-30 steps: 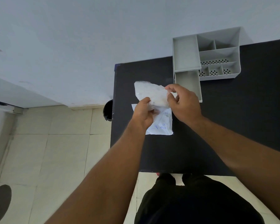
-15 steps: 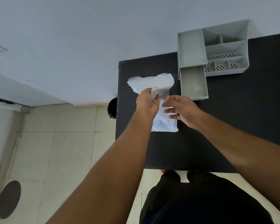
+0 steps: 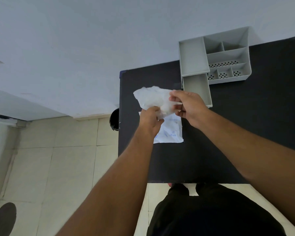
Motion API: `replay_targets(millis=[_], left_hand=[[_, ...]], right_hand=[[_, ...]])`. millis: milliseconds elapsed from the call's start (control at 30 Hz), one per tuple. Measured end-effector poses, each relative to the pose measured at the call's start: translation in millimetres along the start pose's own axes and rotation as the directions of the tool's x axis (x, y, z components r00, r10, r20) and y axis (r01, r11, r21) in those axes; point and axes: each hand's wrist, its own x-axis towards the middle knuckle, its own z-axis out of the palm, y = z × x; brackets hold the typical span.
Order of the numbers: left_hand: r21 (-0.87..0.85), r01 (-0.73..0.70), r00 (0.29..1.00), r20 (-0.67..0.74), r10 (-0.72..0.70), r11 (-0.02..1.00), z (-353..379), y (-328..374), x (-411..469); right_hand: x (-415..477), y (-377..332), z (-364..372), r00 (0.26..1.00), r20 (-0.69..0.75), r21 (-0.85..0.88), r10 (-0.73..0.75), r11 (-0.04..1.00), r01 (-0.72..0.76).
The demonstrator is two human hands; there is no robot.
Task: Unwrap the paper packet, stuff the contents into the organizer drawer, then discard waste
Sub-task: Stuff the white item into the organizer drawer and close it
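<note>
The left hand (image 3: 150, 120) is curled round the lower end of a white wad (image 3: 152, 98), gripping it from below, while the right hand (image 3: 190, 106) pinches the wad's right edge between thumb and bent fingers. The wad is thin, crumpled and slightly see-through, fanned out to the upper left and held up above the tabletop (image 3: 245, 133), just left of the drawer (image 3: 197, 87). Half a second ago only the left hand held it, and the right hand lay lower, its fingers at the wrapper (image 3: 173, 133); the right hand has since come up to the wad's edge. The wrapper lies flat on the black tabletop under the hands, white with faint blue print, its upper part hidden by the left hand and the wad. The grey drawer stands pulled out toward the person from the organizer (image 3: 228, 55), and the right hand covers its near left corner. A dark round bin (image 3: 114, 119) sits on the tiled floor (image 3: 58, 167) just beside the tabletop's left edge.
</note>
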Motion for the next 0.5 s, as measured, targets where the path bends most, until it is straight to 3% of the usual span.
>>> replay_targets(millis=[100,200,400,500], left_hand=[[-0.076,0.029,0.995,0.095,-0.021,0.997,1,-5,-9],[-0.073,0.051,0.995,0.093,-0.044,0.996,1,-7,-6],[-0.092,0.09,0.986,0.148,-0.076,0.992,2,-12,-4],[-0.135,0.082,0.972,0.231,-0.049,0.987,4,-16,-1]], right_hand=[[3,1,-5,0.999,-0.014,-0.141,0.04,0.989,-0.041],[4,8,-14,0.999,-0.03,-0.242,0.029,0.97,-0.035],[1,25,-22,0.985,0.048,-0.389,-0.164,0.905,0.169],[4,30,-23,0.942,0.081,-0.545,-0.326,0.776,0.316]])
